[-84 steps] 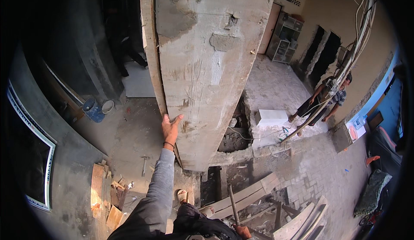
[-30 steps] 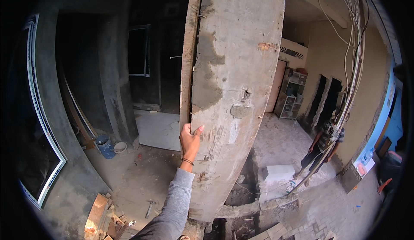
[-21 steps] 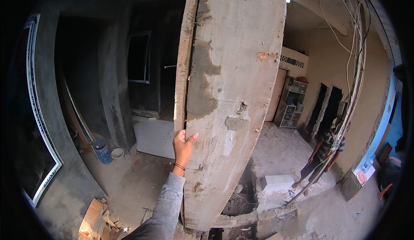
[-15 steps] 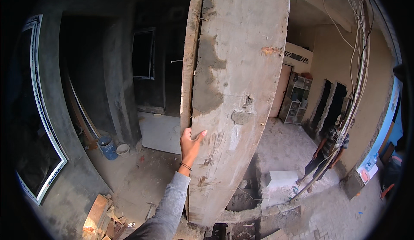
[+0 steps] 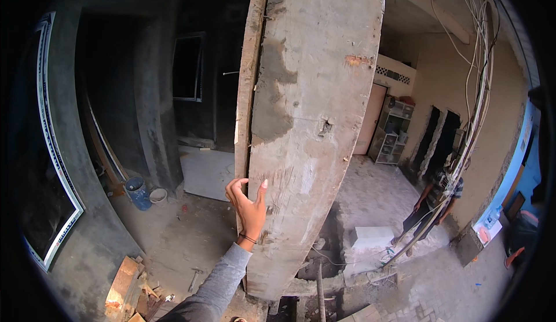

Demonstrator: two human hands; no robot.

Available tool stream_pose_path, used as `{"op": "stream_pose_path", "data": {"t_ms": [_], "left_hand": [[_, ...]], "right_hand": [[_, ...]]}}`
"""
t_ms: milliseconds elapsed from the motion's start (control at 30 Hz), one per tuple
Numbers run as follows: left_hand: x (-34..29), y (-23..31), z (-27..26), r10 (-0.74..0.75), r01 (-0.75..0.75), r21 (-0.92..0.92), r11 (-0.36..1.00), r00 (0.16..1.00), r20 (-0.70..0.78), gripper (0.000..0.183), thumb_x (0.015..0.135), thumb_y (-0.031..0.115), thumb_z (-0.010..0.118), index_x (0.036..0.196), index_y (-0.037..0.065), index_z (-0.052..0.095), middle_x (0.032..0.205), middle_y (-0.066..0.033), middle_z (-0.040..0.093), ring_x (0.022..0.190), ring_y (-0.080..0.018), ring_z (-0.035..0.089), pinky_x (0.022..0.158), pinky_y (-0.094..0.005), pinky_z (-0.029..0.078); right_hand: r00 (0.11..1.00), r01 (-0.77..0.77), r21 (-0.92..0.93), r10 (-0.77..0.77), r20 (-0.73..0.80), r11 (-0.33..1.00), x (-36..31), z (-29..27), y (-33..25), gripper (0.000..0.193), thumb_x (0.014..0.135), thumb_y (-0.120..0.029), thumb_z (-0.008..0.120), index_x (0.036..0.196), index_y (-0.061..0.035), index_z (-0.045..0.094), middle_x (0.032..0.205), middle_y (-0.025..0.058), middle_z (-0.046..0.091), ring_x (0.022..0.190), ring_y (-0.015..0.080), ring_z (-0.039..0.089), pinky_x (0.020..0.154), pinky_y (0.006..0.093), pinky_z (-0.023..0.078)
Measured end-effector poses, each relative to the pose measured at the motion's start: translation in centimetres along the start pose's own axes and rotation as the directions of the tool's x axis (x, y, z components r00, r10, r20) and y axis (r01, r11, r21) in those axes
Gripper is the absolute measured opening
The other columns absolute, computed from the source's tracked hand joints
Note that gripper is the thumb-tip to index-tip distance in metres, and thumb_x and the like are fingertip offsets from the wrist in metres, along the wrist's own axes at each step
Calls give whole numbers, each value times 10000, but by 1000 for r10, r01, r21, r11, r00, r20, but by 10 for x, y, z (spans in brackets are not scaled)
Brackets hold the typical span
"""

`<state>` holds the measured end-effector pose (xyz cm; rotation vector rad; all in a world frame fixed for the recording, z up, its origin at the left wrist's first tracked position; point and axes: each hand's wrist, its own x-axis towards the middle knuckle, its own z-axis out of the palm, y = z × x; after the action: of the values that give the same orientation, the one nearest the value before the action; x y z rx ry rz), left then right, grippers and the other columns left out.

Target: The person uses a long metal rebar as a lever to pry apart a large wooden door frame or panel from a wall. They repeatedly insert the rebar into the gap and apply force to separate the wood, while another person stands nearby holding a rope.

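Observation:
My left hand (image 5: 249, 205), in a grey sleeve with a dark band at the wrist, is raised at the left edge of a tall concrete pillar (image 5: 313, 96). Its thumb and curled fingers stand apart in a C shape with nothing between them. Whether a fingertip touches the pillar I cannot tell. A rough wooden board (image 5: 247, 73) runs upright along that edge, a dark gap between it and the concrete. Darker mortar (image 5: 272, 110) covers part of the pillar's face, beside a small chipped hole (image 5: 325, 127). My right hand does not show.
Below the pillar's right side, a thin pole (image 5: 320, 293) rises over a pit. A person (image 5: 437, 197) stands at the right behind hanging cables (image 5: 478, 102), near a white block (image 5: 370, 236). Wood scraps (image 5: 124, 281), a hammer (image 5: 195, 280) and a blue bucket (image 5: 138, 193) are at the left.
My left hand has loosened from the board's edge, and its fingers have opened. The pole has come into view at the bottom. A grey patch below the hole no longer shows.

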<state>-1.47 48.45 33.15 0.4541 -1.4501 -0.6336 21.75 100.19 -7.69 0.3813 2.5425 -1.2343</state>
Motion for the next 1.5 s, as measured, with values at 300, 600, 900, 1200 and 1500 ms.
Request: {"op": "stream_pose_path", "data": {"t_ms": [300, 600, 900, 1200, 1500], "left_hand": [[-169, 89, -76, -94, 727, -221, 650, 366, 926, 602, 1147, 526, 331, 1337, 5, 566, 1143, -143, 694, 1015, -241, 654, 926, -385, 507], [-161, 64, -78, -48, 760, -324, 563, 422, 905, 794, 1100, 674, 231, 1425, 13, 527, 1313, -162, 645, 1244, -283, 628, 1050, -421, 504], [-250, 27, -72, -27, 896, -165, 413, 193, 981, 709, 1127, 561, 235, 1537, 12, 417, 1400, -127, 589, 1300, -233, 573, 1077, -373, 477], [-249, 26, -35, -64, 943, -82, 322, 108, 992, 629, 1142, 451, 267, 1580, 9, 356, 1500, -136, 523, 1358, -233, 530, 1130, -380, 439], [-209, 45, 25, -14, 981, -47, 186, 51, 999, 567, 1158, 408, 266, 1547, 13, 382, 1469, -108, 525, 1292, -201, 531, 1095, -359, 443]], "right_hand": [[917, 208, 495, -344, 200, 843, -56, -91, -305, 334, 1045, -286, 601, 782, -83, 565, 612, -5, 488, 532, 141, 473, 514, 340, 405], [616, 595, 613, -785, 69, 520, -21, -61, -519, 534, 1133, -477, 447, 917, -15, 603, 667, -11, 534, 542, 82, 497, 483, 274, 389], [561, 764, 463, -817, -136, 448, 5, -16, -622, 539, 1142, -424, 460, 846, 7, 590, 598, -9, 485, 553, 72, 434, 510, 292, 345], [597, 788, 315, -780, -185, 529, 18, -6, -614, 555, 1135, -445, 447, 834, 7, 559, 588, 28, 502, 547, 117, 482, 513, 343, 388], [337, 928, 232, -921, -195, 290, 35, -63, -720, 567, 1137, -455, 450, 831, 11, 553, 598, 101, 476, 536, 194, 485, 537, 395, 401]]}}
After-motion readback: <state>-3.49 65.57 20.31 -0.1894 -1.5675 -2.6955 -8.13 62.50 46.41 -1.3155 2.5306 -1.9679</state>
